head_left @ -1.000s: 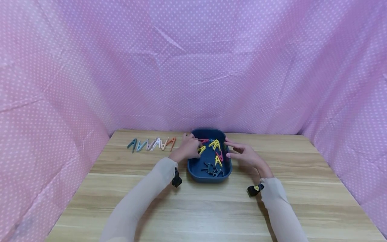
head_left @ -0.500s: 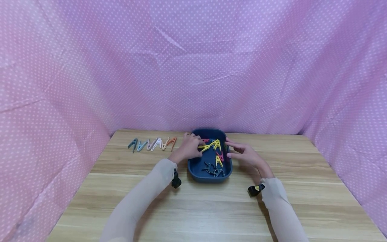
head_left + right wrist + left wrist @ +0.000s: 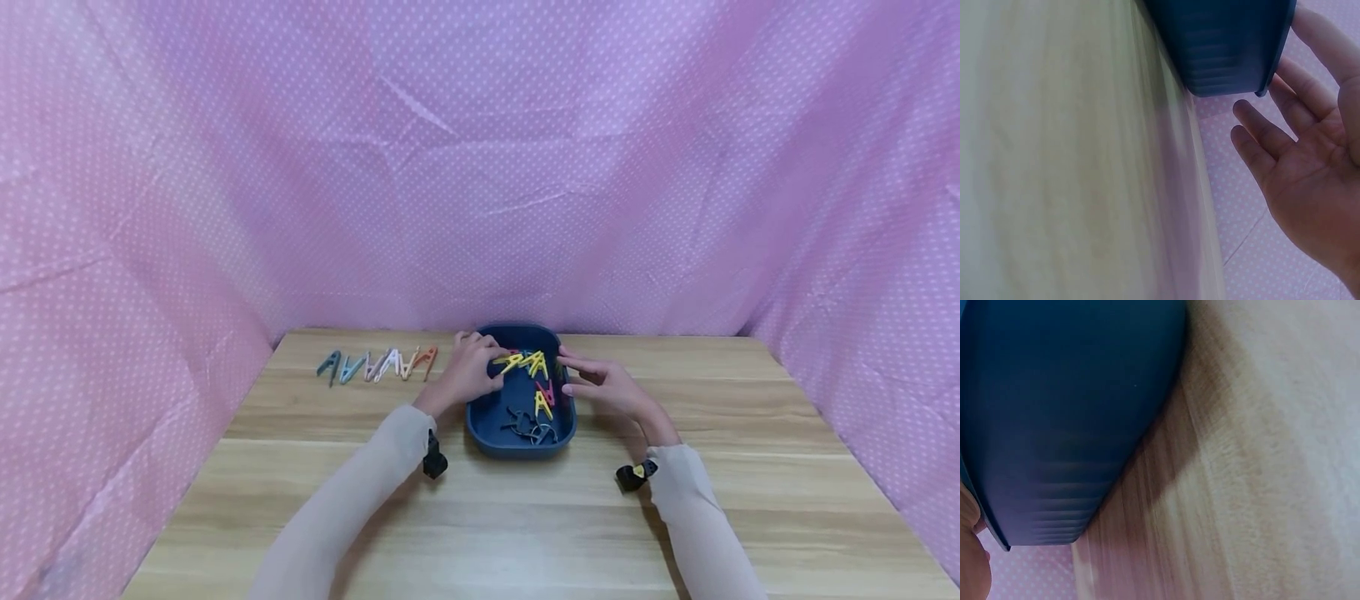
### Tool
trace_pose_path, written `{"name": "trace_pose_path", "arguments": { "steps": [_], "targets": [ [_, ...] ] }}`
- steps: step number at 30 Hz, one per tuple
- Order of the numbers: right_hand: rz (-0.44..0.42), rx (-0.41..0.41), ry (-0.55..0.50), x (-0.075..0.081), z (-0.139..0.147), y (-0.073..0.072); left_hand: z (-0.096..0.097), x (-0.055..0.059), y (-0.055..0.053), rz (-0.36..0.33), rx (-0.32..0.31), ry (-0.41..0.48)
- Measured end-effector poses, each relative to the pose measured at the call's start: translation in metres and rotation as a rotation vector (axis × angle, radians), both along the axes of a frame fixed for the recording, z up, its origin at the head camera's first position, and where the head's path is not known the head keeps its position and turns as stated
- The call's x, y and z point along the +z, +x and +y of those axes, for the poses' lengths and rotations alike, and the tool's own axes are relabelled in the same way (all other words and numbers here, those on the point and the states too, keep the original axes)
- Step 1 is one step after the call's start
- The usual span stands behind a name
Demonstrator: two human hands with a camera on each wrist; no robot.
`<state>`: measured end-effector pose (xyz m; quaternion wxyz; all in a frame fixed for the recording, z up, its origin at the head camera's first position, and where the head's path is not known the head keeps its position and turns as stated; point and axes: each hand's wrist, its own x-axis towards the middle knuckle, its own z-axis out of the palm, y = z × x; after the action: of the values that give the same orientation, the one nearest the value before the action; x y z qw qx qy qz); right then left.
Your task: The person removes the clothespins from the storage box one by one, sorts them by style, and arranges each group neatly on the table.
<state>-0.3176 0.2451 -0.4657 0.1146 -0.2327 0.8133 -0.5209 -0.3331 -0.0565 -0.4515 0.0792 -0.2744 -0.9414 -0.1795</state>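
A dark blue bin [image 3: 517,452] stands on the table with plastic clips lying in it. My left hand [image 3: 467,371] reaches over its left rim, fingers bent inside and thumb apart from the index finger. A yellow clip [image 3: 512,362] lies right at the index fingertip, overlapping other yellow clips [image 3: 536,364]. My right hand [image 3: 611,387] rests its loosely extended fingers at the right rim. In the right wrist view its fingertips meet the bin's edge. Also inside the bin are a lower yellow clip [image 3: 542,405], a red clip [image 3: 548,390] and dark pieces with metal rings [image 3: 528,427].
Left of the bin, a row of clips runs along the table's back: dark teal [image 3: 329,364], light blue [image 3: 351,368], mauve [image 3: 372,367], white [image 3: 388,363], beige [image 3: 408,365] and orange [image 3: 425,360]. Pink dotted cloth [image 3: 480,208] hangs behind the wooden table [image 3: 525,533].
The yellow clip by my left fingers has turned and shifted right, toward the other yellow clips. My left hand has moved slightly right; the right hand stays at the rim.
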Motion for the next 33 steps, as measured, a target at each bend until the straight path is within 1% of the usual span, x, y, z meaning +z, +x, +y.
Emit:
{"name": "trace_pose_path", "arguments": {
  "steps": [6,10,13,20,25,29,31,33],
  "targets": [
    [0.005,0.006,0.008,-0.003,-0.001,0.001,-0.003,-0.006,0.004,0.034,0.007,0.076],
    [0.009,0.002,0.000,-0.002,-0.003,0.001,-0.005,-0.006,0.005,0.068,0.003,0.125],
    [0.008,0.000,0.006,-0.001,-0.003,0.001,-0.006,-0.006,0.005,0.083,0.000,0.143],
    [-0.024,-0.012,0.007,-0.002,-0.004,0.002,-0.010,-0.004,0.007,0.133,0.000,0.182],
    [-0.033,-0.007,-0.004,-0.002,-0.003,0.001,-0.015,0.002,0.011,0.163,0.007,0.225],
    [-0.028,-0.008,-0.002,-0.001,0.000,0.000,-0.022,0.011,0.011,0.210,0.030,0.225],
    [-0.017,-0.007,0.008,-0.001,0.002,-0.001,-0.027,0.017,0.011,0.210,0.042,0.246],
    [-0.009,-0.008,0.017,-0.001,0.002,-0.003,-0.034,0.021,0.011,0.191,0.058,0.280]
  ]
}}
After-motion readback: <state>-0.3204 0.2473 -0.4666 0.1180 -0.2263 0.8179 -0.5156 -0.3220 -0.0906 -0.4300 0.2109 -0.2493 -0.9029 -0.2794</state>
